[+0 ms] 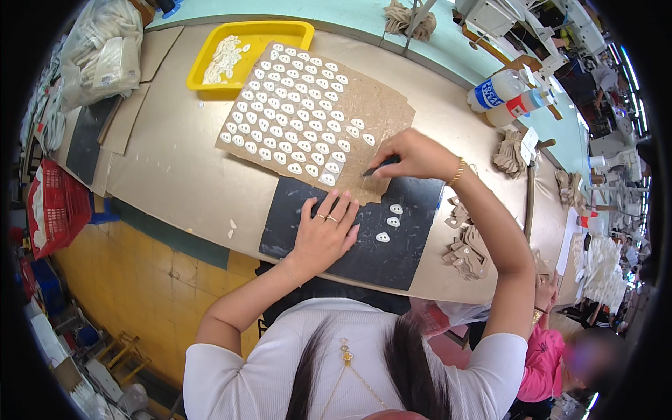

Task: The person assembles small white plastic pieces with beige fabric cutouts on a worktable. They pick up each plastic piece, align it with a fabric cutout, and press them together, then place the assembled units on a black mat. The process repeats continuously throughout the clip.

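A brown cardboard sheet point(374, 98) lies tilted on the table, covered in rows of small white rounded pieces with dark dots point(290, 105). Its right part is mostly bare brown. My left hand point(325, 227) rests flat, fingers spread, its tips at the sheet's near edge and its palm over a black mat point(374, 262). Over the sheet's near right corner, my right hand point(418, 157) is closed on a slim dark hand tool point(381, 166), its tip pointing down at the sheet. What kind of tool it is, I cannot make out. Three loose white pieces point(393, 222) lie on the mat.
A yellow tray point(301, 31) with a heap of white pieces stands beyond the sheet. Stacks of beige cut pieces point(467, 253) lie to the right, near two bottles point(497, 91). A plastic bag point(105, 63) is at the far left. A person in pink point(542, 364) sits at the right.
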`<state>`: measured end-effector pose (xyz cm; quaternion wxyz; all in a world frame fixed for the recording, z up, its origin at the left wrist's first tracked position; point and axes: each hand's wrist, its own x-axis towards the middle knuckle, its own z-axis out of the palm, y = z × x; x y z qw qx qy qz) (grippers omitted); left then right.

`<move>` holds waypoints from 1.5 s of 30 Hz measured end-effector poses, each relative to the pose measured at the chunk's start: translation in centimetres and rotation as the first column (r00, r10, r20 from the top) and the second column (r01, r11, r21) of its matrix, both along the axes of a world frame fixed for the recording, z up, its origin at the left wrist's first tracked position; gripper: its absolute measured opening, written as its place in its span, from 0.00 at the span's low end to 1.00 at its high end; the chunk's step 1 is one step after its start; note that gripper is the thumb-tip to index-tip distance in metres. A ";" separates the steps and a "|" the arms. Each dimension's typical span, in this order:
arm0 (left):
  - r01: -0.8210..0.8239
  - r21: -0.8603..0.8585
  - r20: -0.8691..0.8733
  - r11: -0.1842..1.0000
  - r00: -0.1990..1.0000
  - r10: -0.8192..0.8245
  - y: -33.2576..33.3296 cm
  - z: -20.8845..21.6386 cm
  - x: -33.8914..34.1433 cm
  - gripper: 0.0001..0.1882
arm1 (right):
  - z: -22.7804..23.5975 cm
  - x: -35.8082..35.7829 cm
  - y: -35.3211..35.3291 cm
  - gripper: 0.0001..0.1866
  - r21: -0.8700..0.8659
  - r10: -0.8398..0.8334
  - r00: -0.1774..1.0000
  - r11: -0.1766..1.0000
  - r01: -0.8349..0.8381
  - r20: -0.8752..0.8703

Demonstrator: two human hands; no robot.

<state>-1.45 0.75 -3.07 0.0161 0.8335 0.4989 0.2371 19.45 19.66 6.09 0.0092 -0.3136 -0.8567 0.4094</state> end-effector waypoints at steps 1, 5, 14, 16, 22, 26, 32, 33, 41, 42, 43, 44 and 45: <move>0.001 0.007 0.002 1.000 1.000 -0.001 0.0 0.0 0.0 0.26 | 0.6 0.6 -0.1 0.11 0.020 -0.034 0.995 0.999 0.036 -0.095; -0.009 -0.028 0.015 1.000 1.000 0.010 0.0 0.9 0.3 0.26 | 2.0 1.5 0.5 0.09 0.544 -0.073 0.990 0.839 -0.005 0.121; -0.011 -0.026 -0.009 1.000 1.000 0.011 -0.2 0.3 0.2 0.27 | 1.3 -1.8 2.7 0.06 0.608 0.058 0.892 0.713 -0.351 0.448; -0.013 -0.009 -0.009 1.000 1.000 0.013 -0.2 0.3 0.1 0.27 | 1.4 -2.5 3.0 0.06 0.590 0.075 0.863 0.700 -0.402 0.499; -0.010 0.004 -0.006 1.000 1.000 0.010 -0.1 0.1 0.2 0.26 | 0.2 -3.4 4.7 0.03 0.588 0.179 0.861 0.663 -0.463 0.476; -0.023 0.009 -0.021 1.000 1.000 0.023 0.0 0.1 0.4 0.26 | -0.2 -3.1 7.3 0.06 0.207 0.144 0.933 0.953 -0.220 0.330; -0.032 0.025 -0.037 0.999 0.999 0.032 0.0 -0.1 0.6 0.26 | -1.4 -2.2 5.5 0.13 -0.080 0.158 0.945 0.987 -0.141 0.285; -0.031 0.026 -0.039 0.999 0.999 0.032 0.0 -0.2 0.6 0.26 | -1.1 -2.1 4.9 0.13 -0.052 0.138 0.956 0.990 -0.129 0.259; -0.015 -0.021 0.053 1.000 0.998 0.016 0.2 0.6 0.3 0.26 | 5.7 1.4 0.7 0.11 -0.020 0.043 0.985 0.999 -0.040 0.170; 0.000 -0.064 0.114 0.998 0.993 0.007 0.3 1.0 0.2 0.26 | 5.6 2.2 0.3 0.10 0.064 0.095 0.978 0.992 -0.108 0.186; -0.008 -0.081 0.205 0.997 0.978 0.025 0.2 0.7 0.1 0.26 | 5.4 2.8 -0.2 0.10 0.147 0.144 0.968 0.973 -0.177 0.207; -0.015 -0.099 0.288 0.995 0.957 0.043 0.0 0.1 -0.1 0.27 | 4.7 3.3 -1.2 0.07 0.322 0.184 0.946 0.908 -0.267 0.267; -0.021 -0.119 0.368 0.993 0.928 0.064 -0.1 -0.3 -0.1 0.27 | 4.2 3.6 -2.3 0.02 0.436 0.226 0.911 0.821 -0.369 0.345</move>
